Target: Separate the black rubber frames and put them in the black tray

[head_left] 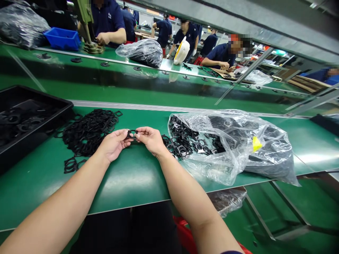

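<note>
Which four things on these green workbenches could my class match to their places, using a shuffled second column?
Things:
1. Blue plastic crate
2. Black rubber gasket
3. Clear plastic bag of black gaskets
4. Black rectangular plastic tray

Places:
A. Pinched between the left hand and right hand
B. On the far green bench
C. On the near green bench, right of the hands
D. At the left of the near green bench, beside a loose gasket heap

Pairs: 1-B, 2-A, 3-C, 4-D
</note>
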The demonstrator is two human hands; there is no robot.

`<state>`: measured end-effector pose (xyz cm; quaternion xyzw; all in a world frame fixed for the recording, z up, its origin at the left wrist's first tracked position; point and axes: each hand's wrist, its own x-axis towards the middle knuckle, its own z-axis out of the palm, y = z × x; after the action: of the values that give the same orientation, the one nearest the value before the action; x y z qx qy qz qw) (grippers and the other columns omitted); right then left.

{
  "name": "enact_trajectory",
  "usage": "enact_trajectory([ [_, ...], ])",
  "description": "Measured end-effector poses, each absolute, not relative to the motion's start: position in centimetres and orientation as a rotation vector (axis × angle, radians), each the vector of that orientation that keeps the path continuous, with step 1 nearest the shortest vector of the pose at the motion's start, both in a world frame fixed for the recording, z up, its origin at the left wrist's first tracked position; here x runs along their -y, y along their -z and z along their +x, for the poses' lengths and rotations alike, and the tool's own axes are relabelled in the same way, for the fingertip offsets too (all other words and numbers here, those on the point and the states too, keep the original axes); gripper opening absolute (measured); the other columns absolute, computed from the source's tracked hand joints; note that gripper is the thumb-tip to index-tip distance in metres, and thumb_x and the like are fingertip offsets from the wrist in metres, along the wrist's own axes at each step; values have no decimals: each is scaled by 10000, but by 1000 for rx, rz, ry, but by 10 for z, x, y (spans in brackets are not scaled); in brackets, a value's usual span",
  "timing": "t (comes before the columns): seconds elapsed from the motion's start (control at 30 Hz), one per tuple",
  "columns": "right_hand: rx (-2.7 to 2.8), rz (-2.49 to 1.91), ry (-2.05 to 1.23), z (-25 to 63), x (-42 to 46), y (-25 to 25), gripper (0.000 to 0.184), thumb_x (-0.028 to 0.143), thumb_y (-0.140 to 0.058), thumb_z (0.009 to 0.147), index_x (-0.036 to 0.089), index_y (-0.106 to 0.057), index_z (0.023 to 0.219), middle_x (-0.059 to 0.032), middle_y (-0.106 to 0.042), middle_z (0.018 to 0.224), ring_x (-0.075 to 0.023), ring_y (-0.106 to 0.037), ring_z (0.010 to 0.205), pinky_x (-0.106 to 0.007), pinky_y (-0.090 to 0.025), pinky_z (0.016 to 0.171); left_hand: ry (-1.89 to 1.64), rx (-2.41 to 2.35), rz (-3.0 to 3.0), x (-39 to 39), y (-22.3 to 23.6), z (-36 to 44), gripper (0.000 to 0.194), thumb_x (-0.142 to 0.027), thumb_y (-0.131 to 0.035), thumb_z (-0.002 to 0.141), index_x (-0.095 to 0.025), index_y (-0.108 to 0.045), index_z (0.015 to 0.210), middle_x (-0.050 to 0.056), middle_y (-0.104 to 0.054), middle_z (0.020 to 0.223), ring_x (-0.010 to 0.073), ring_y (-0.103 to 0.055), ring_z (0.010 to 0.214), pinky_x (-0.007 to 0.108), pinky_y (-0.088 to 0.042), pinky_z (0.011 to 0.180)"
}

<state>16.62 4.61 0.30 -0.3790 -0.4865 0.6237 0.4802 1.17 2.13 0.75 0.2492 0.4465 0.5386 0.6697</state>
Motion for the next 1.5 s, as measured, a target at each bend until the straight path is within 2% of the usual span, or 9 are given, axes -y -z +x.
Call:
enact_trajectory([
  [0.17,1194,-923,-1518,165,-46,-3,409,352,-830,509,149,-642,811,16,-636,655,-80,-569,568,-234,-486,581,-1338,-1129,638,-21,-8,14,236,-247,-789,610,-110,-654,748,32,-657,662,88,-584,545,176,-447,493],
  [0.33,1199,-933,-1516,165,-45,-4,426,367,-834,499,150,-644,812,15,-644,654,-86,-574,574,-232,-489,571,-1252,-1099,584,-22,-9,12,225,-263,-773,633,-112,-639,732,30,-644,662,88,-569,534,184,-439,472],
  [0.5,1196,-943,-1499,167,-46,-4,420,358,-836,501,151,-646,814,16,-640,655,-83,-567,570,-232,-489,573,-1200,-989,550,-23,-8,9,147,-192,-711,689,-109,-654,796,49,-664,733,104,-600,603,213,-492,553],
  [0.63,1183,-953,-1500,167,-47,-3,403,341,-833,507,155,-643,810,16,-630,658,-83,-559,568,-238,-484,576,-1206,-989,563,-23,-7,9,164,-160,-702,689,-106,-671,841,54,-673,775,104,-604,641,213,-497,588],
  [1.03,1153,-940,-1515,167,-44,-5,401,268,-816,524,160,-646,871,30,-621,681,-75,-555,586,-229,-474,606,-1215,-970,644,-23,-3,10,131,-156,-708,686,-122,-653,800,26,-648,777,103,-602,685,219,-503,649],
  [1.33,1151,-987,-1519,166,-44,-5,284,271,-798,545,136,-656,751,27,-631,603,-73,-566,520,-212,-472,530,-1237,-1064,729,-25,1,10,269,-239,-754,629,-131,-651,853,23,-640,775,105,-589,658,251,-492,654],
  [1.4,1119,-997,-1548,166,-44,-6,284,264,-804,537,138,-649,739,25,-633,587,-80,-578,515,-204,-470,510,-1342,-1193,917,-23,3,12,357,-281,-752,638,-146,-659,955,42,-655,847,132,-602,730,284,-498,706],
  [1.5,1024,-980,-1632,169,-43,-9,323,268,-818,523,146,-637,761,23,-644,584,-86,-593,511,-194,-477,491,-1467,-1343,1380,-20,4,15,414,-336,-733,671,-185,-670,1051,84,-637,1104,197,-591,972,327,-485,830],
])
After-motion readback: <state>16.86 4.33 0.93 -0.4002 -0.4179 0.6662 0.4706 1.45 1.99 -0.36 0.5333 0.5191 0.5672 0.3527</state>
